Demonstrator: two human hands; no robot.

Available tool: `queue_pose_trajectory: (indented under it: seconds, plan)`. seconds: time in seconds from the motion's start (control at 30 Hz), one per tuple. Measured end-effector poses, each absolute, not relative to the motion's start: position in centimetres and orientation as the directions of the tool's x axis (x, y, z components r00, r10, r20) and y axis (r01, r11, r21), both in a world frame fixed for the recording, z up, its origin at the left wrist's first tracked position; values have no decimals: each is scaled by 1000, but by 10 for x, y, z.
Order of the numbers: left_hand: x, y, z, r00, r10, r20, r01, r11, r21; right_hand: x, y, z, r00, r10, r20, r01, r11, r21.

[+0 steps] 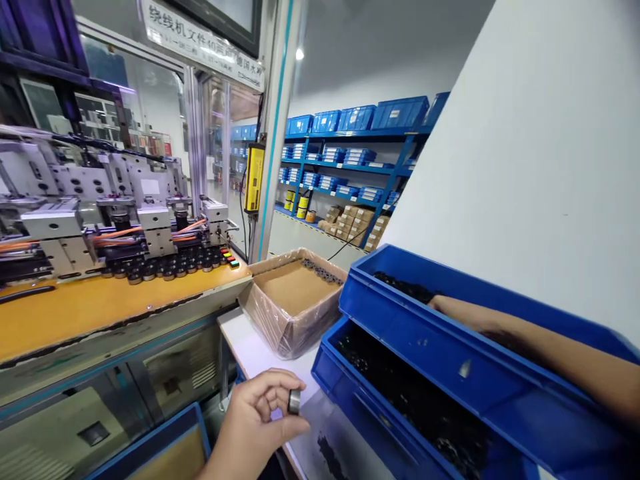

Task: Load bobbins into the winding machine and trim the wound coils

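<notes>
My left hand (263, 417) is closed in a pinch on a short metal cylinder (294, 401) with a dark edge. It is held above the gap between the workbench and the blue bins. My right hand (437, 303) reaches into the upper blue bin (425, 320), among small black parts (400, 285); the bin wall hides its fingers. Beneath it, the lower blue bin (370, 407) also holds many dark parts. A cardboard box (295, 293) lined with clear plastic stands beside the bins, with a row of ring-shaped parts (323, 272) along its far edge.
At left, a machine (155, 220) stands on an orange bench top (100, 307), with several dark round parts (170, 265) before it. A white table (255, 343) carries the box and bins. Below left is another blue bin (200, 433). Blue shelving (350, 163) fills the back.
</notes>
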State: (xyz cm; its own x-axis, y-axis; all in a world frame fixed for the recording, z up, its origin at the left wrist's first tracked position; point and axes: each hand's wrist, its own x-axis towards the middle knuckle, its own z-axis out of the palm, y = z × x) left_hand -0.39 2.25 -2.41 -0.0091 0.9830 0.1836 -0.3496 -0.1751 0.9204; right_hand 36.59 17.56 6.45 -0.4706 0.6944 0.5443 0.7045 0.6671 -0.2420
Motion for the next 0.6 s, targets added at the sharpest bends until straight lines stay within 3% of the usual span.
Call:
queue_pose_trajectory:
  seconds: [0.07,0.13,0.23,0.3,0.43,0.6]
  plan:
    - [-6,22,-25,7,991,133,-378,-121,918,371,189,94,-643,647,411,648,745,-159]
    - [-9,22,-23,7,992,128,-384,-115,916,365,193,125,-690,512,512,577,816,-38]
    - [-13,22,-15,-2,988,158,-358,-148,922,327,167,147,-596,389,702,601,796,68]
    - [-14,21,-8,-2,984,178,-326,-169,930,289,134,136,-568,402,718,610,791,40]
    - [-18,20,0,-29,980,198,-237,-199,951,209,79,75,-541,272,796,309,944,-112]
    - [-17,18,2,10,963,268,-99,-266,959,171,71,19,-444,82,892,132,991,-25]
